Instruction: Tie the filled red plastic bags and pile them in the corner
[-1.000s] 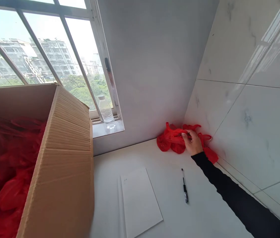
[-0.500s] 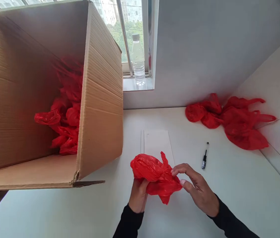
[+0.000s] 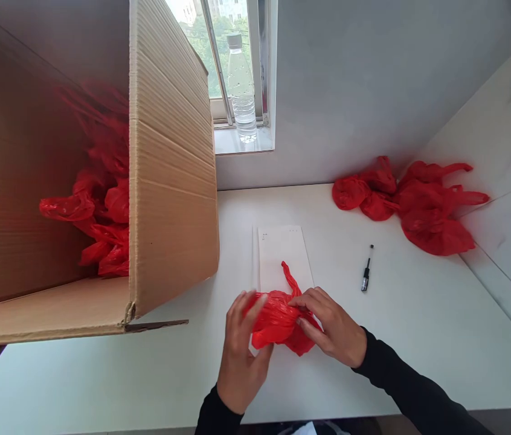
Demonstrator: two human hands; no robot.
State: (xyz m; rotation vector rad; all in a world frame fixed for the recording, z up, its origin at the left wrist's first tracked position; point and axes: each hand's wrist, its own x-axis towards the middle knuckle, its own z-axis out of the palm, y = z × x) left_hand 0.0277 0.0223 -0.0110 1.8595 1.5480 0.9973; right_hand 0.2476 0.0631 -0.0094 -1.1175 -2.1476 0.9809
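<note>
- Head view shows your two hands at the near edge of the counter (image 3: 418, 338), both closed around one red plastic bag (image 3: 278, 317).
- Your left hand (image 3: 240, 356) cups the bag's left side with fingers spread and curled; your right hand (image 3: 330, 326) pinches it from the right, fingertips pressed into the crumpled film.
- The bag sits just above the counter, overlapping the near end of a white sheet of paper (image 3: 282, 254).
- It looks very light, soft and thin: it crumples freely, has no stiffness and may be slippery. The twisted tail (image 3: 289, 277) sticking up from it looks like the firmest place to take hold.
- A pen (image 3: 366, 277) lies to the right of the paper; a heap of more red bags (image 3: 409, 202) fills the far right corner by the tiled wall.
- A cardboard box (image 3: 169, 181) stands on the left side, with red bags inside (image 3: 96, 223); its left part is cut off.
- Whether the held bag has anything inside cannot be told; your palms hide its underside.
- A water bottle (image 3: 240, 90) stands on the windowsill.
</note>
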